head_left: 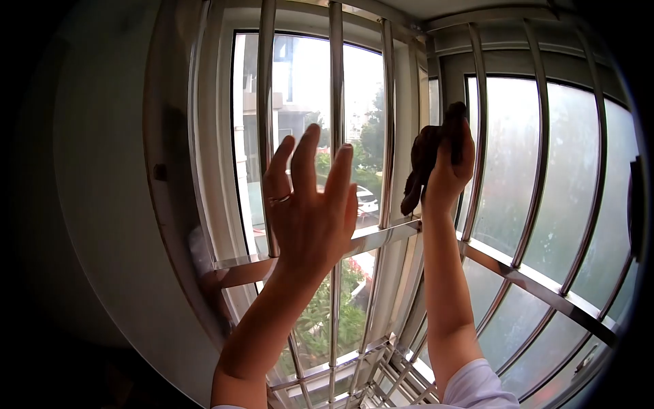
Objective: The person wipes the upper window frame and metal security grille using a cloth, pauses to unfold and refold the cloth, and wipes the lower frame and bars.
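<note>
My left hand (310,204) is raised in front of the barred window, its fingers spread and holding nothing; a ring shows on one finger. To its right, my right hand (453,160) is lifted higher and grips a dark, crumpled cloth (424,157). The cloth hangs down on the left side of that hand, near the corner where the two barred windows meet. Vertical metal bars (336,82) stand behind my left hand. Whether either hand touches a bar, I cannot tell.
A horizontal metal rail (388,235) crosses below the hands, and another rail (531,279) runs along the right side. Frosted glass (507,150) lies behind the right bars. A pale wall panel (109,170) fills the left. Trees and buildings show outside.
</note>
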### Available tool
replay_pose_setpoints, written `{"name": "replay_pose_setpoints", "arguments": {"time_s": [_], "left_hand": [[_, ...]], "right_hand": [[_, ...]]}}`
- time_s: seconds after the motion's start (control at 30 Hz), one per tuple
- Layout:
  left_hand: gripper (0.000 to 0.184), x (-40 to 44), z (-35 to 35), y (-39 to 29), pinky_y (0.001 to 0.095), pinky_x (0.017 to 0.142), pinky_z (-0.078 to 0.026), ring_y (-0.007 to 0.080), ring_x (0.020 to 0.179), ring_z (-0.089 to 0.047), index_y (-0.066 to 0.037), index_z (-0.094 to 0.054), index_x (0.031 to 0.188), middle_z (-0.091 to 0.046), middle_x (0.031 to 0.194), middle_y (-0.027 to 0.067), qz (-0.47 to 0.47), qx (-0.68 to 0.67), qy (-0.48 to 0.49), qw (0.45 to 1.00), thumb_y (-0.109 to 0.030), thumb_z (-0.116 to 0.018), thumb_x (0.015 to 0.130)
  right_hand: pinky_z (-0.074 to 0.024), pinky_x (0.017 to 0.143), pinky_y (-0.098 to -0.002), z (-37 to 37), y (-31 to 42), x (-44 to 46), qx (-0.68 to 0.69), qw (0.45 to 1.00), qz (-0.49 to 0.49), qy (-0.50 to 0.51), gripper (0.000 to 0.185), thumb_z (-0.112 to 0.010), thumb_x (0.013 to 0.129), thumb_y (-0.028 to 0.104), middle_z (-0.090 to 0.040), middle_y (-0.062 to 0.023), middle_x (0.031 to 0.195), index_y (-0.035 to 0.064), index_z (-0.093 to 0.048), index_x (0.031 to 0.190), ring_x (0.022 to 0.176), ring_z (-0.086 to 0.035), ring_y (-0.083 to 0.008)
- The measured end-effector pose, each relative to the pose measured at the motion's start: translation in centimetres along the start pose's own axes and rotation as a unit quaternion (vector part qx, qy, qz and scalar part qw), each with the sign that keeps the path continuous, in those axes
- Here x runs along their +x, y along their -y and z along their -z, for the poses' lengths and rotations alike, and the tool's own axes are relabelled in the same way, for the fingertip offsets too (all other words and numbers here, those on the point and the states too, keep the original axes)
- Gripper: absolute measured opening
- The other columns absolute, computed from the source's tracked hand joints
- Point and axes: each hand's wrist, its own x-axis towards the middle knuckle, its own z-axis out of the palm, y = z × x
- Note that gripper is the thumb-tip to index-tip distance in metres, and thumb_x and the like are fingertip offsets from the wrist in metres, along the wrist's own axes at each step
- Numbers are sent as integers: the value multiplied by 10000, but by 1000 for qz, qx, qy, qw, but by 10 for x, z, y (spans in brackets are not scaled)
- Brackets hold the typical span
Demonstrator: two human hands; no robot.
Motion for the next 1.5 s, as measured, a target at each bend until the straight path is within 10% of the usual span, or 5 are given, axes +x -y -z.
{"name": "replay_pose_setpoints", "arguments": {"time_s": [0.2,0.5,0.8,1.17,1.5], "left_hand": [[747,-57,-11,43,378,742,-536,316,812,-646,-28,-169,1459,-558,1068,208,331,-226,154,903,-146,-626,880],[643,-58,-12,45,399,735,-550,347,912,-661,14,-138,1459,-523,1248,290,325,-168,175,914,-129,-488,938],[764,-62,-15,48,302,530,-489,189,658,-567,30,-110,1466,-595,963,171,300,-188,157,922,-169,-568,888],[881,-57,-8,47,299,544,-527,220,708,-617,59,-110,1452,-540,1025,240,327,-199,208,900,-155,-676,812],[906,-65,-13,47,326,591,-534,242,725,-616,53,-117,1458,-546,960,231,295,-202,163,919,-145,-693,788]], "right_hand": [[-509,842,-351,-26,-45,56,-253,944,192,94,400,-629,785,-49,-534,-100,1109,128,-635,1143,950,-596,-264],[-502,741,-304,-90,-99,104,-191,951,119,214,246,-614,823,-29,-504,-95,1074,68,-621,1049,893,-574,-184],[-507,731,-370,-138,-129,134,-284,799,479,227,249,-677,794,33,-604,-88,953,132,-679,1023,861,-601,-266],[-455,944,-413,-96,-226,171,-509,790,307,148,337,-396,989,292,-586,-192,1098,118,-530,1244,1104,-565,-367],[-544,718,-416,-75,-144,100,-646,662,303,228,173,-539,856,185,-670,-158,855,55,-639,912,763,-660,-328]]}}
